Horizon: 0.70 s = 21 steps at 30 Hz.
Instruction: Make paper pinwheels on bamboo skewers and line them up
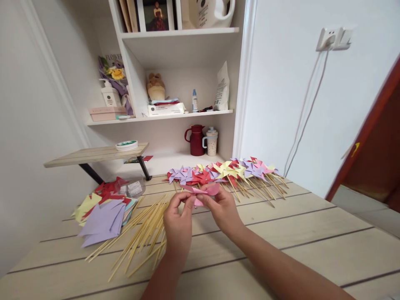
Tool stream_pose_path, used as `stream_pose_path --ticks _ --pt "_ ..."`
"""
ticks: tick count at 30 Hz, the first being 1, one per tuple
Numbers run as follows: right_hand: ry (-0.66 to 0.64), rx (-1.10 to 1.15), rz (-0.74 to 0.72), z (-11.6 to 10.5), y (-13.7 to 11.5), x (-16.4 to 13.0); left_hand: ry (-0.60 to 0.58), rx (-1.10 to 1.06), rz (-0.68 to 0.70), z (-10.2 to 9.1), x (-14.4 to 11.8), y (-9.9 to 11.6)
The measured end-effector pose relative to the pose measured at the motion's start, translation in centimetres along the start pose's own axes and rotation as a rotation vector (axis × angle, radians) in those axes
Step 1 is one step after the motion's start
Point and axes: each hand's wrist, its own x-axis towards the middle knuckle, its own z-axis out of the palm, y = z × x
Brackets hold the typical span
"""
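Note:
A pink paper pinwheel (pixel 204 191) with curled blades is held up over the middle of the table, between both hands. My left hand (pixel 179 216) pinches its left side with thumb and fingers. My right hand (pixel 223 208) is closed on its right side, the thumb near the centre. No stick shows on this pinwheel. Loose wooden sticks (pixel 143 229) lie in a spread pile just left of my left hand. Beyond the hands rest finished pinwheels on sticks (pixel 229 170), in purple, red, yellow and pink.
Cut paper sheets (pixel 103 221) in purple, yellow and red lie at the left, beside a clear plastic box (pixel 134 188). A small raised wooden stand (pixel 96 153) is behind them. A red jug (pixel 196 141) and a cup (pixel 211 141) stand at the back under shelves.

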Motion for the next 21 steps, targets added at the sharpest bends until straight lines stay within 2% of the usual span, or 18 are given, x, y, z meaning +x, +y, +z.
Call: stream_pose_path --ticks 4,10,13,17,21 --pt "0.034 0.056 0.063 -0.06 0.41 0.04 -0.029 -0.062 -0.091 0.05 0.22 0.18" --pt "0.025 0.122 0.108 -0.13 0.89 -0.07 0.002 0.000 -0.067 -0.03 0.51 0.71" --pt "0.023 0.081 0.103 -0.24 1.00 -0.08 0.017 0.066 0.010 -0.07 0.47 0.82" --pt "0.007 0.000 0.066 -0.40 0.72 -0.01 0.039 0.192 0.175 -0.13 0.18 0.90" --pt "-0.030 0.009 0.040 -0.42 0.11 -0.04 0.056 0.317 0.342 -0.16 -0.04 0.89"
